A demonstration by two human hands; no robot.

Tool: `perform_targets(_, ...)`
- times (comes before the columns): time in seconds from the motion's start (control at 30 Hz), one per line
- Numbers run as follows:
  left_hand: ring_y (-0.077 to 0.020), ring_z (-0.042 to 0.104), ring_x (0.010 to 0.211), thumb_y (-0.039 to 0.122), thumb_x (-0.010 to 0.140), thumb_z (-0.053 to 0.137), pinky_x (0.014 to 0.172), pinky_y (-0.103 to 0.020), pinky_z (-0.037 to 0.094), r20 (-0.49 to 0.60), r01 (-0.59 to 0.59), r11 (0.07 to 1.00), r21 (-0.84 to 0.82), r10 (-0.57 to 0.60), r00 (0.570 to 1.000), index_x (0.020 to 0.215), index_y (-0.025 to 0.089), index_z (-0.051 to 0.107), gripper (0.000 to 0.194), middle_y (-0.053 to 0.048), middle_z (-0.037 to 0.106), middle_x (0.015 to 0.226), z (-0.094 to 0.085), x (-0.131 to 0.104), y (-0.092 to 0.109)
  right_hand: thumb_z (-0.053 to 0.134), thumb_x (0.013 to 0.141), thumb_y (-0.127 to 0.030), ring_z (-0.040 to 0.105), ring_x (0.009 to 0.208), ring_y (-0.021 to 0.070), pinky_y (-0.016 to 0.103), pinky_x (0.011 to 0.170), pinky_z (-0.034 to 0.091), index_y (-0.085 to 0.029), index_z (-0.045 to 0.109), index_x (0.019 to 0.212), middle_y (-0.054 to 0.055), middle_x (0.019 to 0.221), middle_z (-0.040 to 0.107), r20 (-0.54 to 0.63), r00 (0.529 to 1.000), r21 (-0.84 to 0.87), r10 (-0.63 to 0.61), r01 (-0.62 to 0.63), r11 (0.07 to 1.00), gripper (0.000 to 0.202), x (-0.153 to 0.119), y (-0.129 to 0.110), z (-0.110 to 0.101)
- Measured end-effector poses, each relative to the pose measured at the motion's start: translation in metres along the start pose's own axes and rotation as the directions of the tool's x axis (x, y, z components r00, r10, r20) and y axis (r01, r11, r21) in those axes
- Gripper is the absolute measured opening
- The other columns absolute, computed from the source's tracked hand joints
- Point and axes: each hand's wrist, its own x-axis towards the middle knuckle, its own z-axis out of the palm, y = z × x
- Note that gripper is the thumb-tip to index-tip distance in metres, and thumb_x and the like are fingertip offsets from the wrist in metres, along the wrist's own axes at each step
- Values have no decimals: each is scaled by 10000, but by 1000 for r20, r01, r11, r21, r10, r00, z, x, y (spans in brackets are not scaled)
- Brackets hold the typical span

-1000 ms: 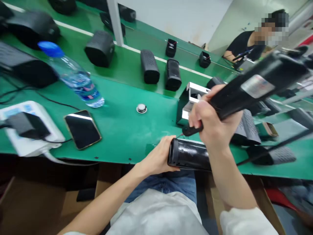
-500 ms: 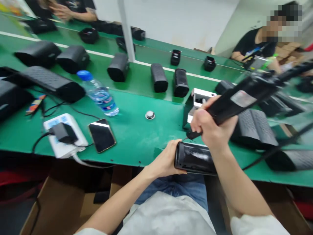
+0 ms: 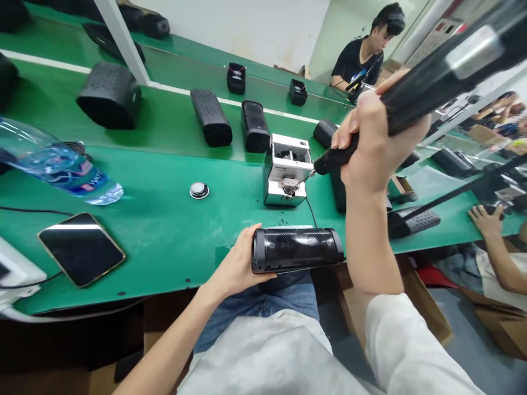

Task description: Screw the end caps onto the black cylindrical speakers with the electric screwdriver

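Note:
My left hand (image 3: 239, 260) is wrapped round the left end of a black speaker (image 3: 298, 249), which lies lengthwise at the table's front edge. Raised on the right, my right hand (image 3: 373, 140) grips a black electric screwdriver (image 3: 444, 71). Its bit points down and left, with the tip at the front of a small white screw feeder (image 3: 288, 170). Whether a screw sits on the tip is too small to tell. A few tiny dark screws (image 3: 283, 221) lie on the green table between the feeder and the speaker.
A round silver part (image 3: 199, 190) lies left of the feeder. Farther left are a phone (image 3: 82, 249), a water bottle (image 3: 61, 164) and a white power strip (image 3: 18, 274). Several black speaker housings (image 3: 212, 118) stand behind. A co-worker (image 3: 362, 55) sits across; another person's hand (image 3: 486, 219) is at right.
My right hand has moved the screwdriver from above the speaker to the screw feeder's front. My left hand still holds the speaker. The view has swung to the right.

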Motion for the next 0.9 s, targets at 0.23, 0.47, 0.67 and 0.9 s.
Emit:
perform_targets(0.23,-458,533,1557,339,802,997,1268,-688,503,15,16,1000,2,-16,1000,1706,331,179,1219,-205,442,1656,-1,0,0,861,771,-810,378,505,139,386,485,374,-354,501,931,-102,662,502,66,994,-26,83,-82,996,603,5,45,8)
perform_targets(0.47,-464,534,1565,339,790,1002,1266,-675,513,0,4,1000,2,-4,1000,1714,330,197,1226,-204,452,1663,1,-1,-2,790,851,-852,356,503,140,386,517,347,-361,465,979,-103,697,543,13,999,-82,52,-51,995,603,6,58,10)
perform_targets(0.67,-466,526,1566,356,801,1000,1272,-681,497,13,-5,1000,5,5,1000,1716,314,186,1225,-219,447,1660,0,1,-2,807,868,-811,392,497,148,376,497,355,-372,460,1020,-125,617,498,256,966,26,46,-54,998,580,11,61,5)
perform_targets(0.9,-482,503,1585,380,815,994,1283,-694,478,2,-21,1000,-1,21,1000,1730,316,168,1234,-224,422,1680,1,1,-3,838,947,-506,452,413,77,321,381,414,-317,598,1015,-137,643,472,343,933,189,-106,42,981,313,9,51,17)
